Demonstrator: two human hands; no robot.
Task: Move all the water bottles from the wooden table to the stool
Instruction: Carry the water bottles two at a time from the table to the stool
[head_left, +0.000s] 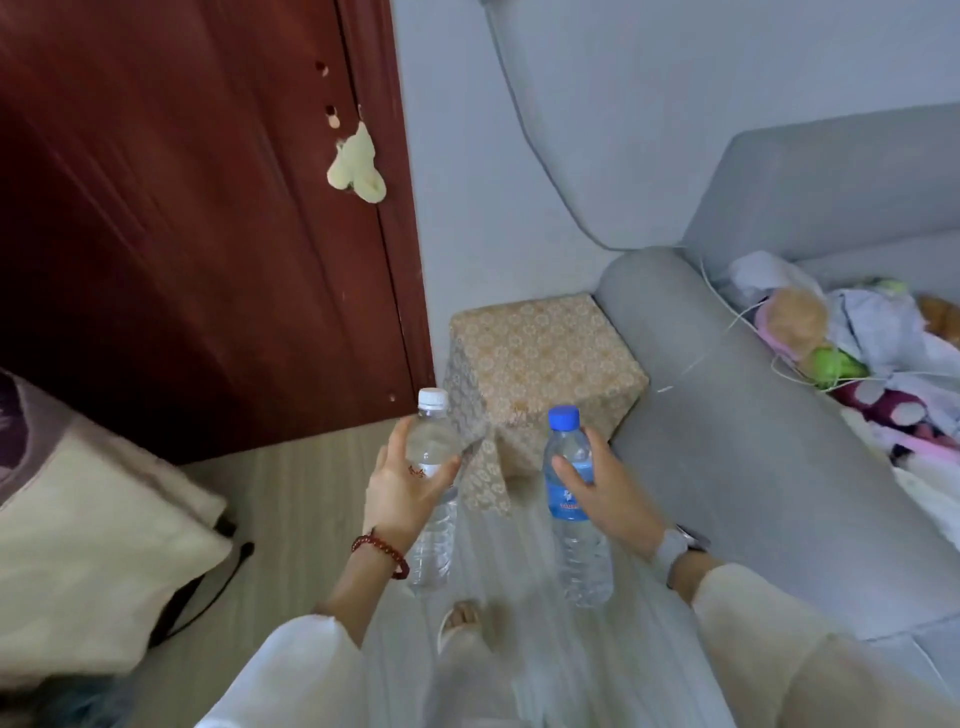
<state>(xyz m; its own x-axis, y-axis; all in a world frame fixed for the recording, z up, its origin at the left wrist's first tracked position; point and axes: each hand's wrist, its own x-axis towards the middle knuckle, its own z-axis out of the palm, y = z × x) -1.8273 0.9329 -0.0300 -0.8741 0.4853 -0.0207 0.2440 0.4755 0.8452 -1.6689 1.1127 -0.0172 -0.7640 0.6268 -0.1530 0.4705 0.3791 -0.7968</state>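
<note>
My left hand (402, 491) grips a clear water bottle with a white cap (432, 525), held upright. My right hand (605, 488) grips a second clear water bottle with a blue cap and blue label (574, 551), also upright. Both bottles hang in the air above the floor, just short of the stool (540, 358), a cube covered in beige floral cloth that stands ahead between the door and the sofa arm. The stool's top carries nothing. The wooden table is out of view.
A dark red wooden door (208, 234) fills the left. A grey sofa (753, 441) with clothes and soft toys (857, 353) runs along the right, its arm touching the stool. A cream cushion (88, 545) lies at the lower left on the light floor.
</note>
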